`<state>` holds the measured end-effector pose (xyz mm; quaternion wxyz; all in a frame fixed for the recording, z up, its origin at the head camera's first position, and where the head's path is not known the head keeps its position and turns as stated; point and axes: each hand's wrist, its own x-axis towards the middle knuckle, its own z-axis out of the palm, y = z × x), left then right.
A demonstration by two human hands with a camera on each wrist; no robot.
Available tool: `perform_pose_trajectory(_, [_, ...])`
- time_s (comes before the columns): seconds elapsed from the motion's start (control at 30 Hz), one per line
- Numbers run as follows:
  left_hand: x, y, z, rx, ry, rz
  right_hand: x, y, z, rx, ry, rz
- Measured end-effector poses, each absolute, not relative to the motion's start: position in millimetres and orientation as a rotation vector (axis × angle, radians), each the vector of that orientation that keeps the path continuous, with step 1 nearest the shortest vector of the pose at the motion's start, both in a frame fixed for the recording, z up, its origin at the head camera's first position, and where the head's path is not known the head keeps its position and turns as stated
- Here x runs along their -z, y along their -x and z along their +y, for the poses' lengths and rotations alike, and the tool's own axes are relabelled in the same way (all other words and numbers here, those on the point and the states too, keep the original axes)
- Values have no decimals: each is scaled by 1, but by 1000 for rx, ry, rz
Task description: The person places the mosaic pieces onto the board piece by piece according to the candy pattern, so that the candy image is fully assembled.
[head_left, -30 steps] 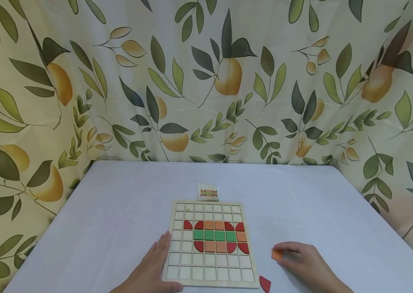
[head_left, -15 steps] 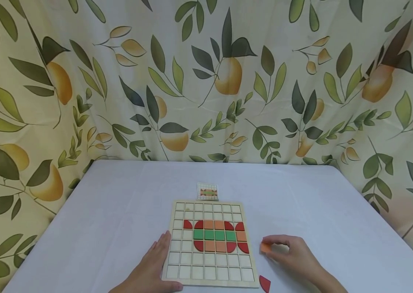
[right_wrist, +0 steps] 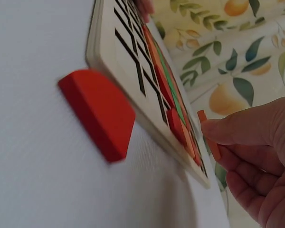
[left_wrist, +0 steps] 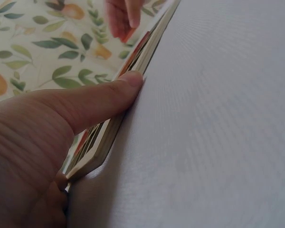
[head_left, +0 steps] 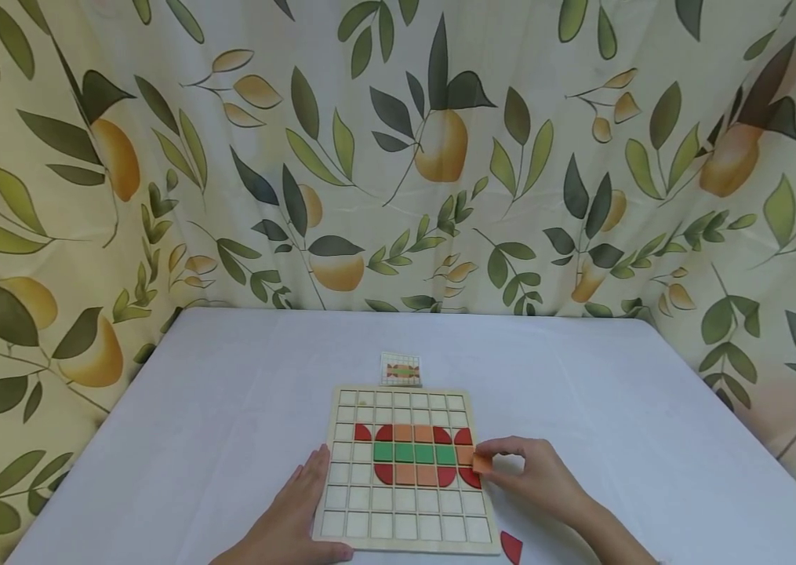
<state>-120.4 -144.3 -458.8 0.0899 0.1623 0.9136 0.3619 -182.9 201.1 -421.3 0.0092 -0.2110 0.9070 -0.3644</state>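
My right hand [head_left: 532, 475] pinches an orange square tile [head_left: 482, 464] between thumb and fingertips, over the right edge of a wooden grid board [head_left: 405, 544]. In the right wrist view the orange tile [right_wrist: 215, 148] is held on edge, raised off the board. Red, orange and green tiles [head_left: 403, 453] fill several cells in the board's middle rows and right column. My left hand [head_left: 292, 510] rests against the board's lower left corner, fingers straight along the left side. Its thumb [left_wrist: 104, 99] lies on the near edge in the left wrist view.
A small pattern card [head_left: 401, 369] lies just beyond the board's far edge. One loose red quarter-round tile [head_left: 511, 547] is on the white table [head_left: 228, 392] by the near right corner. A leaf-and-fruit curtain [head_left: 398, 157] hangs behind and at both sides.
My right hand has moved left with the orange tile, from the table on the right to the board's right edge. The left hand and board stay where they were.
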Motion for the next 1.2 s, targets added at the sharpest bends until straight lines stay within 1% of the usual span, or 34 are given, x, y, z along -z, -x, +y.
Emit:
perform_pose_trajectory(0.43, [461, 121, -146, -1090, -539, 2745, 417, 197, 177, 1186, 813, 2783])
perform_pose_trajectory(0.6, [459, 121, -146, -1104, -519, 2728, 415, 202, 165, 1190, 812, 2736])
perform_pose_trajectory(0.93, [458, 120, -146, -1108, -513, 2714, 415, 211, 139, 1212, 1010, 2682])
perform_pose_trajectory(1.2, [461, 121, -146, -1116, -489, 2689, 415, 215, 120, 1229, 1047, 2616])
